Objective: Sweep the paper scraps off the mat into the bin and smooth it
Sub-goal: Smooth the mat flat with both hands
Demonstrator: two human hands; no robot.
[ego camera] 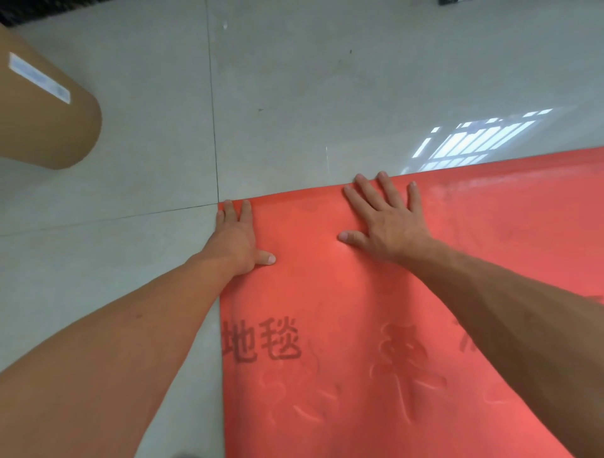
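Observation:
A red mat (327, 294) with dark printed characters and shallow finger marks lies flat on the tiled floor. My left hand (238, 237) rests palm down on the mat's far left corner, fingers at the edge. My right hand (387, 217) lies flat a little to the right, fingers spread and reaching the far edge. Neither hand holds anything. No paper scraps show on the mat. A brown cardboard bin (45, 111) stands at the upper left, apart from the mat.
Grey glossy floor tiles (294, 81) stretch beyond the mat, with a window's reflection (474, 140) near the far edge on the right. A dark object (451, 2) sits at the top right edge of view.

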